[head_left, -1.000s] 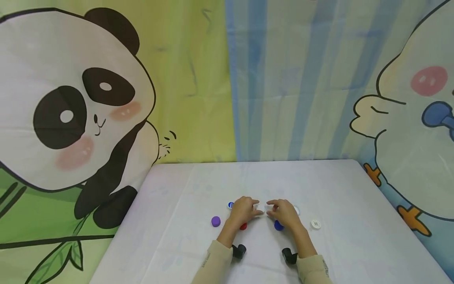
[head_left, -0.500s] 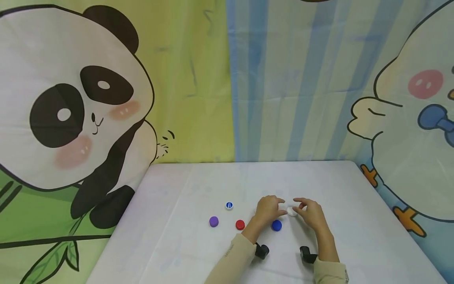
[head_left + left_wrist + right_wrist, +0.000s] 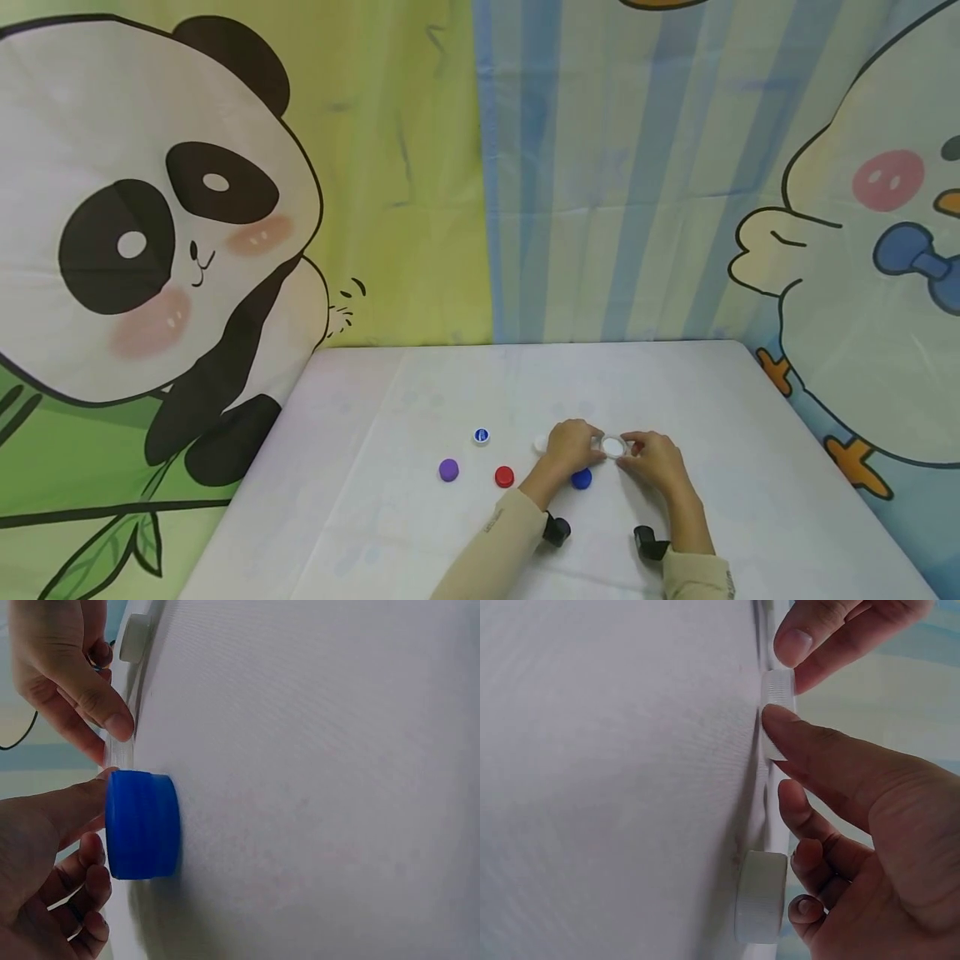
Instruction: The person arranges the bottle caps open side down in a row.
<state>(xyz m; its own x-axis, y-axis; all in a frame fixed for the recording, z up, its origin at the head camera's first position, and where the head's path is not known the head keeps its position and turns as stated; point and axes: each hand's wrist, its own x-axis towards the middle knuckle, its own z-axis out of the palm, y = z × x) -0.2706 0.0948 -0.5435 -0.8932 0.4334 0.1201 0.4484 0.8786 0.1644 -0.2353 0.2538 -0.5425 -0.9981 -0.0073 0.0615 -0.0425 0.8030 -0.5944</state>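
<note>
Both hands meet at a round white bottle cap (image 3: 612,447) on the table. The left hand (image 3: 573,446) has thumb and forefinger at its left edge. From the other side, the right hand (image 3: 656,457) pinches it; in the right wrist view the right thumb (image 3: 780,724) overlaps its ribbed side. Just in front of the left hand stands a blue cap (image 3: 581,478), which covers the left fingertips in the left wrist view. Another white cap (image 3: 541,443) peeks out left of the left hand. A further pale cap (image 3: 761,896) sits below the right hand's curled fingers, hidden in the head view.
To the left on the white table (image 3: 390,533) lie a red cap (image 3: 505,477), a purple cap (image 3: 448,470) and a blue-and-white cap (image 3: 481,436). Behind the table hangs a cartoon curtain (image 3: 405,167). Black wrist mounts (image 3: 557,531) sit at both wrists.
Both hands have moved right, leaving one white cap and coming to another. Their fingers have since closed in on its edges. The red and blue caps have come into fuller view.
</note>
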